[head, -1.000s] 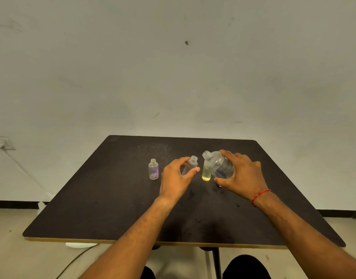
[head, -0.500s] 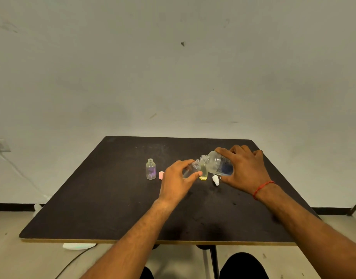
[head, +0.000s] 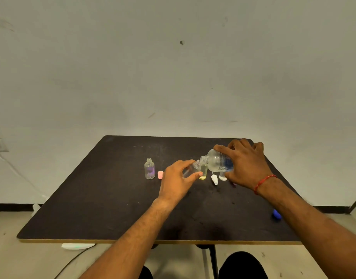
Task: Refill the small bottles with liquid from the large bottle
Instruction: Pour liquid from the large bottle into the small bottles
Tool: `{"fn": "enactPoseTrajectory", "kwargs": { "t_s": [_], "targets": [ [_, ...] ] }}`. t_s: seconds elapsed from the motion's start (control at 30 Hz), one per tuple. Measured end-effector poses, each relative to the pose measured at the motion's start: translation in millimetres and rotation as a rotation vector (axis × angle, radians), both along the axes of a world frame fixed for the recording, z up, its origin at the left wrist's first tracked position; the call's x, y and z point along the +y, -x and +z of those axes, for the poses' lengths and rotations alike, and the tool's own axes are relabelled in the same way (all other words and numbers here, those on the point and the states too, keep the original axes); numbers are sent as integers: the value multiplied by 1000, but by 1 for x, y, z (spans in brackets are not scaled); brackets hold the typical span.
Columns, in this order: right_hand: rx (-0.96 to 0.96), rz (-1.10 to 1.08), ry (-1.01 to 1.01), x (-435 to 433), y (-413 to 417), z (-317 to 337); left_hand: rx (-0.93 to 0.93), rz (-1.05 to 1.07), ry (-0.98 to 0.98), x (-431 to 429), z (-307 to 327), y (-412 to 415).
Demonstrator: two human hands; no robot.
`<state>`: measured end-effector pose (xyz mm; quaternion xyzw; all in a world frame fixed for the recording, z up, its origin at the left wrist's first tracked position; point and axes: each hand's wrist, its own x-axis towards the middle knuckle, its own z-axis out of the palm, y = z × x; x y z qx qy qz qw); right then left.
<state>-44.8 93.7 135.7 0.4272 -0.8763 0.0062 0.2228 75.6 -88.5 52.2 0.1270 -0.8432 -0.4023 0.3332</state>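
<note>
My right hand (head: 246,164) grips the large clear bottle (head: 217,163), tipped on its side with the open neck pointing left. My left hand (head: 178,179) holds a small clear bottle (head: 193,168) tilted, its mouth right at the large bottle's neck. Just behind them stands a small bottle with yellow liquid (head: 203,172). Another small open bottle with a purple tint (head: 149,169) stands upright to the left on the dark table (head: 112,198).
A pink cap (head: 160,174) lies beside the purple-tinted bottle. Two white caps (head: 214,179) lie under the large bottle. A blue cap (head: 276,214) sits by my right forearm. A grey wall rises behind the table; a cable runs along the floor at left.
My right hand has lifted and tipped the large bottle further over to the left. Its neck now meets the mouth of the small bottle held in my left hand.
</note>
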Motion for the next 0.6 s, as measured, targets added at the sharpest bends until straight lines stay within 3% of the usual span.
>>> {"fn": "enactPoseTrajectory", "kwargs": {
  "t_s": [0.6],
  "targets": [
    [59, 18, -51, -4, 2, 11, 9, 0, -3, -1, 1, 1]
  ]
}}
